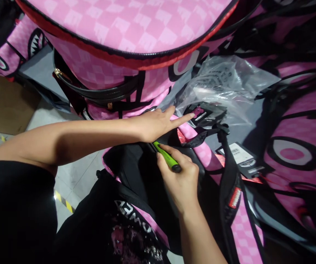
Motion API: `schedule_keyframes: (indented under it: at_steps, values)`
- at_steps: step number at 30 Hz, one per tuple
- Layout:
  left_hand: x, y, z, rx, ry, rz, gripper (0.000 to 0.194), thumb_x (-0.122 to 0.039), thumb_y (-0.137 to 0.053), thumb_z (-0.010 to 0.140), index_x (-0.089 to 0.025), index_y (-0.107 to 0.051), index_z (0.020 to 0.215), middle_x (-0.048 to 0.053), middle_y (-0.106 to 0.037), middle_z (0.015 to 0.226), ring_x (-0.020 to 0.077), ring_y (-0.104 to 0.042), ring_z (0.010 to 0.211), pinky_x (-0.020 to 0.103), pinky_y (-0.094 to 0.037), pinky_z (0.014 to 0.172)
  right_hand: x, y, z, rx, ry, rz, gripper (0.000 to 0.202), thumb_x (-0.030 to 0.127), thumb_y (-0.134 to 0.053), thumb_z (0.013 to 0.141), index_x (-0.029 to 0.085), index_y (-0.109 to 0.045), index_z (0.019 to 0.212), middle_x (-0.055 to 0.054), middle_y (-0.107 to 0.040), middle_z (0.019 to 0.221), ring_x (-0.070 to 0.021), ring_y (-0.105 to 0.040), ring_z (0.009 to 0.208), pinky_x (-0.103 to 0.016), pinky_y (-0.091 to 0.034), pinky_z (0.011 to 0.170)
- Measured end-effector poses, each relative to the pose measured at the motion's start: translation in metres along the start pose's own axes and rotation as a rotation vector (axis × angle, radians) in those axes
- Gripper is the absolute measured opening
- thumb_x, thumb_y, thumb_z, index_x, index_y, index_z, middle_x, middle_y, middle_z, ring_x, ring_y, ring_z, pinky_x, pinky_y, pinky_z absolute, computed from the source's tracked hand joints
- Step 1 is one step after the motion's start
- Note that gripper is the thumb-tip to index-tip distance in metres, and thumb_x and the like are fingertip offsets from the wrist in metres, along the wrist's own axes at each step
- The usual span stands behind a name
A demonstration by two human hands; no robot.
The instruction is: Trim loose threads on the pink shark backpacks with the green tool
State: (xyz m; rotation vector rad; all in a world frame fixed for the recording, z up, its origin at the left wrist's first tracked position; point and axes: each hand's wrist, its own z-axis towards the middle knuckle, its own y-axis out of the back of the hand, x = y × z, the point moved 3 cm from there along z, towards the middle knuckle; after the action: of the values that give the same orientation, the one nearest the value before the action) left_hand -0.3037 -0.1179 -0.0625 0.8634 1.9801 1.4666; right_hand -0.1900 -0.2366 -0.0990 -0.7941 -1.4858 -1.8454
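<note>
My left hand (159, 123) lies across the top of a black and pink backpack (136, 168), with its fingers stretched out and the index finger pointing toward a black tag (203, 113). Part of the backpack is hidden under that forearm. In my right hand (179, 174) is a bright green pen-shaped tool (167, 157) with a black end. Its narrow tip meets the black fabric just below my left wrist; the exact kind of tool cannot be made out. A pink padded strap (205, 156) runs beside my right hand.
A large pink checkered bag (147, 27) with a black zipper stands in front. Crumpled clear plastic (226, 79) and a barcode tag (238, 156) lie to the right, near another pink bag (292, 146). Brown cardboard (8, 106) is on the left floor.
</note>
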Motion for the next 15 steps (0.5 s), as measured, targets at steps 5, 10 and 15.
schedule_keyframes:
  at_steps: [5, 10, 15]
  values:
    - [-0.0015, 0.0022, -0.0004, 0.015, 0.004, -0.009, 0.093, 0.002, -0.040, 0.082, -0.029, 0.004, 0.159, 0.021, -0.035, 0.153, 0.0275, -0.062, 0.112, 0.038, -0.049, 0.089, 0.0000, 0.0015, 0.0004, -0.023, -0.003, -0.017, 0.022, 0.029, -0.066, 0.086, 0.021, -0.075, 0.105, -0.005, -0.078, 0.095, -0.0222, -0.071, 0.082, -0.041, -0.053, 0.084]
    - [-0.0018, 0.0029, -0.0006, 0.011, 0.003, 0.014, 0.096, 0.000, -0.044, 0.080, -0.028, 0.002, 0.159, 0.022, -0.032, 0.155, 0.0270, -0.063, 0.109, 0.038, -0.048, 0.089, -0.0007, 0.0024, 0.0012, -0.004, -0.019, -0.027, 0.021, 0.029, -0.066, 0.085, 0.022, -0.075, 0.104, -0.004, -0.078, 0.094, -0.0231, -0.072, 0.081, -0.042, -0.054, 0.084]
    - [-0.0014, 0.0027, 0.0000, 0.015, 0.007, 0.012, 0.093, -0.001, -0.043, 0.081, -0.027, 0.000, 0.160, 0.023, -0.032, 0.155, 0.0291, -0.062, 0.111, 0.039, -0.050, 0.088, -0.0016, 0.0008, 0.0024, 0.038, -0.076, 0.068, 0.023, 0.030, -0.066, 0.086, 0.021, -0.075, 0.105, -0.005, -0.078, 0.096, -0.0227, -0.072, 0.082, -0.043, -0.055, 0.087]
